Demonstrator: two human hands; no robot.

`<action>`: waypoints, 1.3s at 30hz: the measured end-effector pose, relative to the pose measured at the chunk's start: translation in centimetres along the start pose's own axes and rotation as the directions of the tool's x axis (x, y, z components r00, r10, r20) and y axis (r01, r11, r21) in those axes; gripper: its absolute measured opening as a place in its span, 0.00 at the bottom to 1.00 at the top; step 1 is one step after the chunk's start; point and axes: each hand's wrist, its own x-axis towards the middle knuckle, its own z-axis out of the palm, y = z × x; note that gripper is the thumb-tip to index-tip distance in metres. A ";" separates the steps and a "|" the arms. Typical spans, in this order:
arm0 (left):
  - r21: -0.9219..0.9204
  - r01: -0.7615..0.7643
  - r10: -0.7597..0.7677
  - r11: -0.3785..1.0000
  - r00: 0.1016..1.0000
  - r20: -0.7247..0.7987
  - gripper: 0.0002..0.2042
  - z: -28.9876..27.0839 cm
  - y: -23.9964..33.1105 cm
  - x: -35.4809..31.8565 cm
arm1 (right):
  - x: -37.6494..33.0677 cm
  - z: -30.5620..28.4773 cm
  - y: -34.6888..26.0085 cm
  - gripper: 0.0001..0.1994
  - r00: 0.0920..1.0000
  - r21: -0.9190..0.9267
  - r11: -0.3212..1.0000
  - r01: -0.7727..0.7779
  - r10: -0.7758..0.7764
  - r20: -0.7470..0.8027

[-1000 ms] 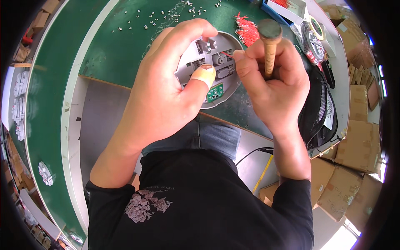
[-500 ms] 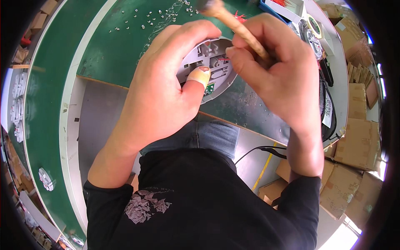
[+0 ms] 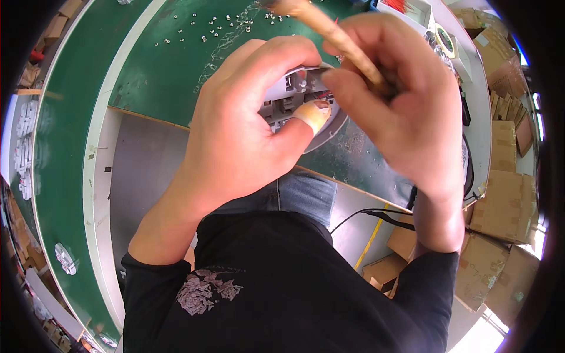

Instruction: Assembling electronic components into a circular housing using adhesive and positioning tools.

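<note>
A: Where's the grey housing [image 3: 303,82]?
B: In the left hand [image 3: 235,129], fingers closed over its far rim, thumb (yellowish wrap [image 3: 311,117] round it) laid across its inside.
A: And the right hand [image 3: 406,112]?
B: Right of the housing, fingers curled round a wooden-handled tool [image 3: 332,36] that slants up leftward beyond it. Thumb tip is at the housing's right side; I can't tell whether it pinches anything.
A: Farther out?
B: Small metal pieces [image 3: 204,39] lie beyond the housing to the left, on the green table [image 3: 159,88]. A tape roll [image 3: 444,40] is beyond it to the right, cardboard boxes [image 3: 503,203] well right.
</note>
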 end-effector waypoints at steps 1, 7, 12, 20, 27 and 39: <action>0.007 0.003 -0.003 1.000 1.000 -0.008 0.22 0.1 -0.1 0.0 | -0.6 0.0 0.3 0.10 0.998 -0.041 0.998 0.042 -0.044 -0.039; -0.527 0.284 -0.316 0.801 0.948 0.032 0.22 2.2 0.6 1.8 | -3.4 -1.5 3.7 0.13 0.965 -0.154 0.970 0.186 -0.210 -0.157; -0.693 0.405 -0.501 0.596 0.863 0.074 0.21 3.1 1.2 2.4 | -4.4 -0.7 4.4 0.16 0.952 -0.300 0.922 0.246 -0.287 -0.102; -0.546 0.454 -0.490 0.704 0.867 0.090 0.20 1.4 -1.0 0.3 | -4.4 0.5 3.4 0.19 0.957 -0.399 0.882 0.250 -0.288 -0.037; -0.132 0.018 -0.060 0.991 0.945 -0.321 0.21 -0.6 -3.1 1.9 | 0.0 -4.7 6.0 0.19 0.823 0.587 0.749 0.308 0.099 -0.559; 0.379 -0.492 0.379 0.784 0.862 0.337 0.14 7.8 -5.1 1.8 | 9.2 -1.6 13.4 0.18 0.764 0.818 0.362 0.447 0.322 -0.559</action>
